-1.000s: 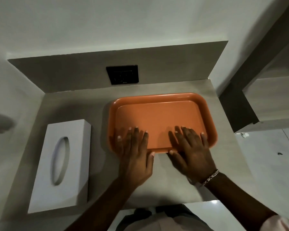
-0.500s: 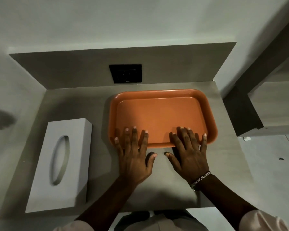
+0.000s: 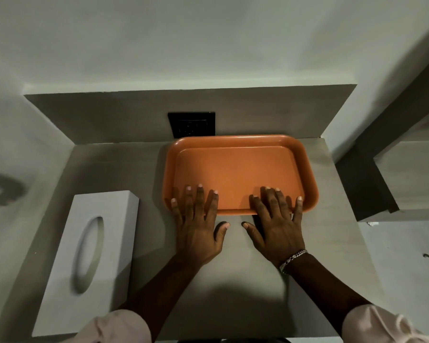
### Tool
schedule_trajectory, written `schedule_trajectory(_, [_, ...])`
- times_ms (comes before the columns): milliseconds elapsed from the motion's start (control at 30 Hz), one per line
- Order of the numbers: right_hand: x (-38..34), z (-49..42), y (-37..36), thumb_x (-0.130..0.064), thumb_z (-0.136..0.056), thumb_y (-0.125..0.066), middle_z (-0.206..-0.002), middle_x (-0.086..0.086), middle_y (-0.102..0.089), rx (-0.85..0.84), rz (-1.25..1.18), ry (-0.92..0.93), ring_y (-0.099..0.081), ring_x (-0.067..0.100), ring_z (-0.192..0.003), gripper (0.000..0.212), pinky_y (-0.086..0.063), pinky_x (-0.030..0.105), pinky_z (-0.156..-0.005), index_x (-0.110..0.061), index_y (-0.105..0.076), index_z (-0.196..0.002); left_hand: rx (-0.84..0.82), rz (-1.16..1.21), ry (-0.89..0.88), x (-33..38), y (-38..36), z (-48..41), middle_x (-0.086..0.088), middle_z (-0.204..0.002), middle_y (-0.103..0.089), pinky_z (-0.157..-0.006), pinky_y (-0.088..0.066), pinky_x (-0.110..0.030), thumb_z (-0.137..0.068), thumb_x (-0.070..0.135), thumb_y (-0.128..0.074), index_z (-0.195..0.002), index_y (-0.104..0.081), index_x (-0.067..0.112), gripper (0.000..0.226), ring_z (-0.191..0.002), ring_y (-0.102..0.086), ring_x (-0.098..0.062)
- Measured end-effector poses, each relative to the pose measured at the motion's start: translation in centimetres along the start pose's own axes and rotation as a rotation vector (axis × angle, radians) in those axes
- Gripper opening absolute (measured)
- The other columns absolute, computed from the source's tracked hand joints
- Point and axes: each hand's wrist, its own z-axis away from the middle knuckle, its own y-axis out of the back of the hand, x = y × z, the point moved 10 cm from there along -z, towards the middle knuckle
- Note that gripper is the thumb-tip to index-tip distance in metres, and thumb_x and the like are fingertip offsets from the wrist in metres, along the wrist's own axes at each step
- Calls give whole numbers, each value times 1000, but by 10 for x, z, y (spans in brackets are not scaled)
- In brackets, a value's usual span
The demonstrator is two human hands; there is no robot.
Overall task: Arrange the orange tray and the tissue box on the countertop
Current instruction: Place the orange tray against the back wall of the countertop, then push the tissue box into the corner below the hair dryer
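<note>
The orange tray (image 3: 235, 167) lies flat on the grey countertop (image 3: 245, 280), its far rim close to the back panel. My left hand (image 3: 198, 226) rests palm down with spread fingers over the tray's near left rim. My right hand (image 3: 276, 224), with a bracelet at the wrist, lies flat the same way on the near right rim. Neither hand grips anything. The white tissue box (image 3: 89, 258), with an oval slot on top, stands at the counter's left side, apart from both hands.
A black wall socket (image 3: 191, 124) sits in the back panel just behind the tray's left corner. Walls close off the counter's left side. A lower ledge (image 3: 406, 179) and pale floor (image 3: 406, 263) lie to the right of the counter edge.
The tray has slid away from me toward the back panel, pushed by both flat hands. The tissue box has stayed in place.
</note>
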Motion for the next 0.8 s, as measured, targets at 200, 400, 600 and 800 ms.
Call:
schedule_trajectory(200, [-1, -4, -2, -68, -92, -31, -158, 12, -35, -26, 8, 2, -26, 34, -148, 69, 8, 62, -117, -25, -40, -145, -14, -9, 3, -1, 0, -1, -19, -161, -17, -117, -7, -68, -88, 64, -36, -152, -22, 19, 79, -149, -9, -43])
schedule_trajectory(400, [-8, 2, 9, -68, -91, -34, -162, 9, -26, 10, -85, 25, -17, 32, -151, 69, 4, 64, -117, -32, -29, -150, -3, 54, -12, -3, 11, 7, -19, -161, -17, -117, -9, -68, -88, 61, -40, -151, -24, 16, 79, -149, -8, -42])
schedule_trajectory(600, [-52, 18, 34, -67, -92, -28, -162, 12, -25, 52, -234, 186, -20, 33, -150, 72, -11, 67, -117, -38, -2, -153, 140, 225, 97, -37, 45, 40, -19, -161, -18, -118, -11, -66, -88, 48, -53, -151, -21, 11, 81, -150, -9, -40])
schedule_trajectory(800, [-129, 27, 38, -60, -94, -34, -163, 10, -23, -17, -294, 444, -18, 31, -151, 70, -16, 62, -119, -21, -31, -152, 223, 219, 310, -98, 78, 81, -20, -161, -20, -120, -8, -60, -83, 42, -57, -150, -23, 10, 82, -150, -9, -38])
